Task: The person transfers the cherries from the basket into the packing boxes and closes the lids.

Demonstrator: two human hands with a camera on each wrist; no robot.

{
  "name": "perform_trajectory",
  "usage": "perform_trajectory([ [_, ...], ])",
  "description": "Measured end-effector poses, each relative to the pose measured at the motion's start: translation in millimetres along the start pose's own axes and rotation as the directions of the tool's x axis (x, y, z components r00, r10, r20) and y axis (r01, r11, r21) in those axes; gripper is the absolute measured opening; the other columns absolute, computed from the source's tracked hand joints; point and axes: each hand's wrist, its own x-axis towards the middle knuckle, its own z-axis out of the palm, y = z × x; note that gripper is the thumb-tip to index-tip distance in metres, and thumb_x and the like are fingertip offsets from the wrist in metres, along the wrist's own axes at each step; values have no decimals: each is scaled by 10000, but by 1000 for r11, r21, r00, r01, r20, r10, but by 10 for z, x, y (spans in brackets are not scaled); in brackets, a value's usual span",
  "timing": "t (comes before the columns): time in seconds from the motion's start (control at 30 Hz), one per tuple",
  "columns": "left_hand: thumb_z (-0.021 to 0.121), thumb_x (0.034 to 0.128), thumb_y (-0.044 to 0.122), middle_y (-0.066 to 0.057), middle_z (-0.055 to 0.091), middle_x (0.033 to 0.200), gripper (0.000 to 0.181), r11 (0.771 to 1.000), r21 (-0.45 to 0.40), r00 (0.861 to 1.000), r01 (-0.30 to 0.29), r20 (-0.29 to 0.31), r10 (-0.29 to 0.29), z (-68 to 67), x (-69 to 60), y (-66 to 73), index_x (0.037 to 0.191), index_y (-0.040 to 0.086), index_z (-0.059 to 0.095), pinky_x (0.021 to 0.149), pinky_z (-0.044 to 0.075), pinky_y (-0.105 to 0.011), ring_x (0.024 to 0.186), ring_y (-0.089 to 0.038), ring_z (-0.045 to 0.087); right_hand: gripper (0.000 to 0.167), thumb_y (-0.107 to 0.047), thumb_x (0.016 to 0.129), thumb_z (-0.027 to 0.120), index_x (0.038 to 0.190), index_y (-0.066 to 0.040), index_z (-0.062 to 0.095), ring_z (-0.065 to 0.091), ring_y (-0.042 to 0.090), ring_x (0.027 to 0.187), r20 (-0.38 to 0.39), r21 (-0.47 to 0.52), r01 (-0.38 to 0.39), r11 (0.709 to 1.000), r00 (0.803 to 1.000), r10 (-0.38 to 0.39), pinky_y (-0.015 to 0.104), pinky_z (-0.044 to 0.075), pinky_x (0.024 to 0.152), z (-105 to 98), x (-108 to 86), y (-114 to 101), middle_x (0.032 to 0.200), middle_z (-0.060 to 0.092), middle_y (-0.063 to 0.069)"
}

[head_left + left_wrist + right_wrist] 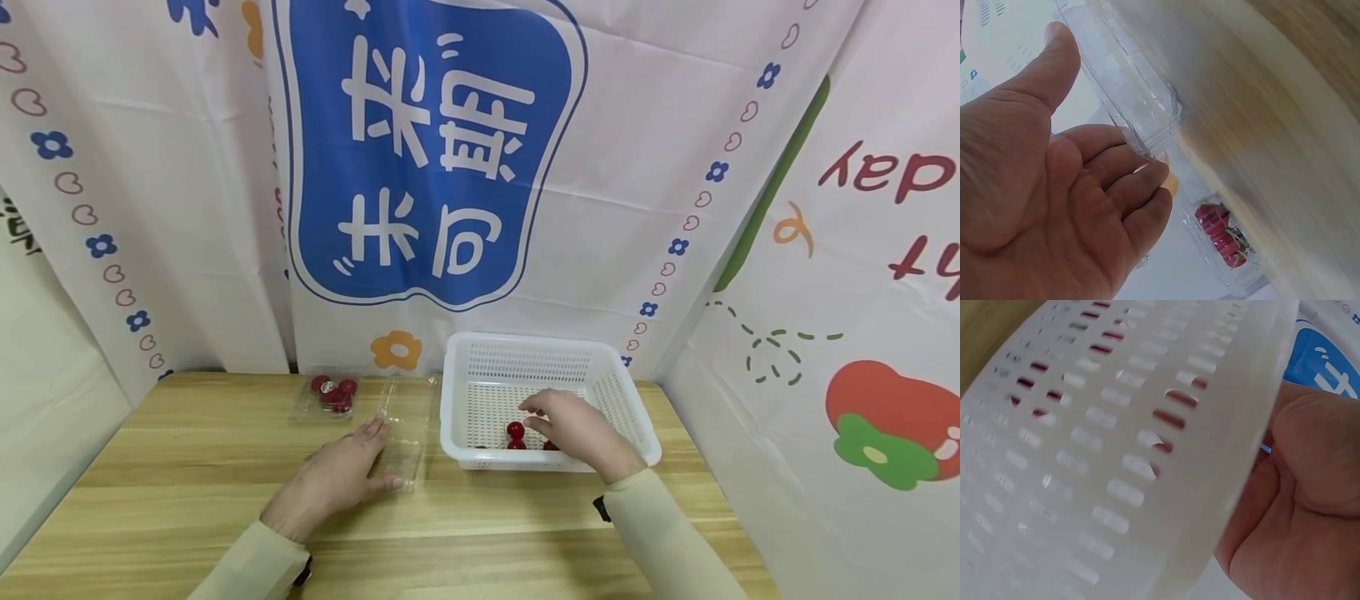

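"Red fruits [515, 431] lie in the white slotted basket [551, 340]; do we agree?"

"We do. They sit near its front wall, and a second cluster [337, 398] lies inside a clear plastic box [302, 408] at the left, toward the back of the wooden surface [487, 533]."

"How do we find the hands? Say the right hand [573, 425] first."

"Over the basket, reaching down near the fruits, its fingers loosely bent, with a gap between thumb and fingertips. We make out nothing in its grasp, though the basket wall hides part of it in the right wrist view."

"And the left hand [337, 471]?"

"We see it resting at a clear plastic tray [403, 454], fingers relaxed, thumb spread well away from them, not curled round anything."

"Where is that tray?"

"Just beside the basket, between it and the box."

"And behind all this?"

"We have a printed white cloth [637, 108] hanging, with a blue panel [315, 167] bearing white characters."
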Motion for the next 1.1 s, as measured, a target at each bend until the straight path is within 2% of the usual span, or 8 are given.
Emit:
perform_trajectory([
  [0.17, 868, 1033, 539, -382, 380, 1836, 1042, 1000, -7, 1000, 7, 4, -7, 7, 4, -10, 1699, -156, 468, 1409, 420, -697, 1705, -574, 449, 251, -99, 1115, 800, 1350, -25, 845, 834, 356, 1280, 45, -20, -6, 1000, 999, 7, 554, 687, 1167, -24, 95, 116, 1370, 866, 175],
  [0.37, 874, 1035, 522, -383, 373, 1839, 1028, 1000, -24, 1000, 14, 4, -14, 15, 8, -20, 1697, -155, 473, 1407, 424, -698, 1712, -570, 441, 269, -77, 1073, 848, 1335, -14, 842, 825, 351, 1273, 145, -60, -22, 998, 989, 31, 546, 688, 1159, -35, 152, 248, 1345, 869, 153],
  [0.53, 878, 1035, 508, -381, 378, 1838, 1019, 999, -36, 1000, 10, -2, -10, 19, 8, -22, 1700, -150, 474, 1409, 421, -698, 1714, -571, 436, 246, -70, 1023, 894, 1262, -20, 862, 829, 348, 1209, 222, -54, -57, 997, 973, 68, 551, 697, 1125, -54, 167, 330, 1289, 880, 148],
  [0.7, 878, 1035, 508, -381, 388, 1834, 1020, 999, -35, 1000, 11, -5, -11, 22, 11, -26, 1701, -150, 472, 1408, 422, -698, 1713, -571, 440, 225, -68, 1006, 907, 1227, -50, 871, 805, 287, 1168, 292, -39, -148, 988, 944, 153, 549, 690, 1115, -41, 175, 361, 1247, 867, 120],
  [0.87, 880, 1034, 505, -377, 391, 1835, 1018, 999, -39, 1000, 18, -4, -18, 17, 10, -19, 1701, -147, 475, 1407, 426, -696, 1716, -564, 440, 169, -39, 1010, 892, 1172, -84, 873, 779, 225, 1092, 325, -52, -187, 981, 926, 194, 521, 688, 1088, 10, 199, 380, 1145, 854, 57],
  [1.1, 877, 1036, 508, -379, 380, 1838, 1015, 999, -45, 1000, 8, 2, -8, 12, 11, -19, 1702, -144, 476, 1401, 428, -707, 1710, -576, 440, 148, 1, 997, 876, 1095, -110, 875, 728, 184, 1005, 328, -40, -183, 982, 926, 186, 478, 681, 1007, 59, 206, 402, 1041, 831, 1],
])
